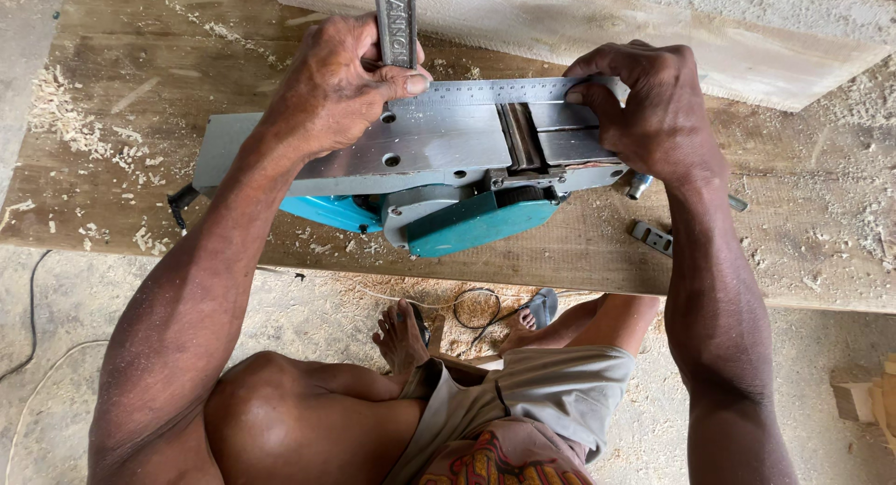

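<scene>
An electric planer (439, 154) with a teal body lies upside down on a wooden plank (560, 252), its flat metal sole facing up. My left hand (341, 79) presses a steel try square (485, 91) onto the sole, thumb on the ruler blade, fingers beside the upright handle. My right hand (653, 102) pinches the ruler's right end over the sole, close to the cutter slot (521, 135).
A thick pale timber block (653, 28) lies behind the planer. Small metal parts (653, 235) rest on the plank at right. Sawdust and shavings cover the plank and the floor. A cord (467, 303) runs below, near my bare feet and a sandal (541, 306).
</scene>
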`<action>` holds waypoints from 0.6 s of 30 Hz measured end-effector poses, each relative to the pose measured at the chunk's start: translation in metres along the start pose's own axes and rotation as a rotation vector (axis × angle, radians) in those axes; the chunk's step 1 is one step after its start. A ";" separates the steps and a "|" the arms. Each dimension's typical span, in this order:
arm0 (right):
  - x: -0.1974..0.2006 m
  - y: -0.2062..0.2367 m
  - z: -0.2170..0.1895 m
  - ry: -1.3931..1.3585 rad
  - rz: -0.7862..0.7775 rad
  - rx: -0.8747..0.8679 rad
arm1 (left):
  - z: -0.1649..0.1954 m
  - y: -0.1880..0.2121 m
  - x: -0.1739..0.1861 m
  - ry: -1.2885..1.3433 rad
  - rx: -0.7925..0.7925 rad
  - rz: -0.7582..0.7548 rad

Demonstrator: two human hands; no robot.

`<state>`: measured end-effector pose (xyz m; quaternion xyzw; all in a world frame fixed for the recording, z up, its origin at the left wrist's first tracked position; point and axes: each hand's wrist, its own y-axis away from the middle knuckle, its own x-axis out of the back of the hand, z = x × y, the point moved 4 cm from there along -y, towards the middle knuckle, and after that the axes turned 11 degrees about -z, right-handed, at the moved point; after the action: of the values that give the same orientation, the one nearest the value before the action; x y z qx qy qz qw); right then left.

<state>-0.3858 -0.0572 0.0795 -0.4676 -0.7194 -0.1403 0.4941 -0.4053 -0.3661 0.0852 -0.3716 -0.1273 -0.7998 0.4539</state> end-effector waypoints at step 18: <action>0.002 0.002 -0.002 -0.017 0.007 -0.043 | 0.003 0.000 0.000 -0.003 -0.036 0.003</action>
<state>-0.3831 -0.0564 0.0811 -0.4819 -0.7185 -0.1503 0.4784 -0.4035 -0.3645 0.0868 -0.3809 -0.1130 -0.8009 0.4480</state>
